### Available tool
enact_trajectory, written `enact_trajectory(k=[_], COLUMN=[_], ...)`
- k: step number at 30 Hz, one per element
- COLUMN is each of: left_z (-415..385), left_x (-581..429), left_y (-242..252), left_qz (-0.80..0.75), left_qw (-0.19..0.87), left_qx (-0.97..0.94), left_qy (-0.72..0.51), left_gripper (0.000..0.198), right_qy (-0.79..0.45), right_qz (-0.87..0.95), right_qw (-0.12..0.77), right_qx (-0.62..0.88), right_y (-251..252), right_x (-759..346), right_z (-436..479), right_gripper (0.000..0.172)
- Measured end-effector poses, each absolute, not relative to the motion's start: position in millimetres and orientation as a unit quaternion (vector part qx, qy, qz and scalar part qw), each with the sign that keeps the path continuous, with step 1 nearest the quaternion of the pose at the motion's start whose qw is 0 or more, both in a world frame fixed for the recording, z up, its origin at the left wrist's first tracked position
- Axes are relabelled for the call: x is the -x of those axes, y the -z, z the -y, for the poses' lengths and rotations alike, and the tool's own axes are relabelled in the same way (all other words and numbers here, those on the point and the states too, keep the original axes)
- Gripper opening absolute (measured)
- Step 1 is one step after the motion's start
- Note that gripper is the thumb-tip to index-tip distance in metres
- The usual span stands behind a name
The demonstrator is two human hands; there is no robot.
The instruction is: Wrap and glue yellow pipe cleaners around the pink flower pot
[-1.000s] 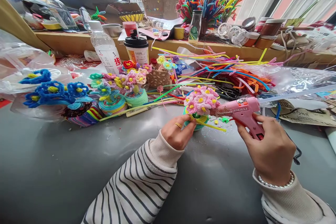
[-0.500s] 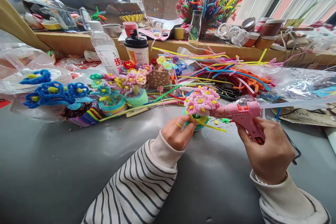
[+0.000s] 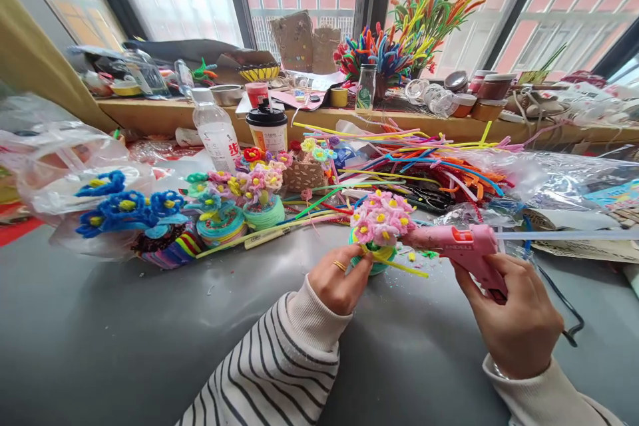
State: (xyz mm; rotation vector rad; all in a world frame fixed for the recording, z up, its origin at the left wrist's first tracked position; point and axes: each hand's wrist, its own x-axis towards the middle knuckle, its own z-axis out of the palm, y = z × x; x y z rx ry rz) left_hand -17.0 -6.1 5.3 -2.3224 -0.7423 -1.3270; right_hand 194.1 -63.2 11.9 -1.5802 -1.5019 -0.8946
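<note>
My right hand (image 3: 522, 313) is wrapped round the handle of a pink hot glue gun (image 3: 472, 243), a long clear glue stick (image 3: 564, 235) jutting from its back. The gun's nozzle points left and reaches the side of a bunch of pink pipe-cleaner flowers (image 3: 382, 216) with yellow centres. These flowers top a small green wrapped pot (image 3: 377, 269). With fingertips pinched at the pot's front, my left hand (image 3: 335, 283) grips a yellow pipe cleaner (image 3: 410, 269) whose loose end sticks out to the right. The nozzle tip is hidden behind the petals.
Finished pipe-cleaner flower pots (image 3: 222, 229) stand to the left, by blue flowers (image 3: 127, 204). Behind lie a heap of loose pipe cleaners (image 3: 449, 170), a water bottle (image 3: 217, 133) and a lidded cup (image 3: 267, 128). A black cord (image 3: 574, 329) trails at right.
The view has tilted upward, so everything sits lower and more window shows. Both hands keep the same grips, and the glue gun stays beside the pink flowers.
</note>
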Motion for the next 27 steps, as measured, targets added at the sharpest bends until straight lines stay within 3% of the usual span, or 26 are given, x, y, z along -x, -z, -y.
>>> enact_trajectory(k=[9,16,20,23,24,27], left_z=[2,2,3,3,3,4], left_x=[20,19,19,19,19,18], left_y=[-5,-6,-5,-5,-5,-6], left_qz=[0.241,0.246,0.244,0.25,0.252,0.252], left_qw=[0.207,0.204,0.186,0.184,0.183,0.181], left_qx=[0.836,0.828,0.83,0.83,0.83,0.829], left_qy=[0.447,0.461,0.465,0.463,0.463,0.465], left_gripper=[0.018,0.02,0.021,0.021,0.021,0.021], right_qy=[0.19,0.033,0.088,0.193,0.163,-0.105], right_qz=[0.493,0.529,0.555,0.583,0.611,0.704], right_qw=[0.414,0.315,0.241,0.295,0.323,0.348], right_qx=[0.742,0.787,0.791,0.732,0.705,0.61], right_y=[-22,-14,-2,-6,-9,-21], right_x=[-219,-273,-287,-270,-260,-220], right_z=[60,40,34,43,47,59], right_gripper=[0.044,0.044,0.048,0.048,0.044,0.034])
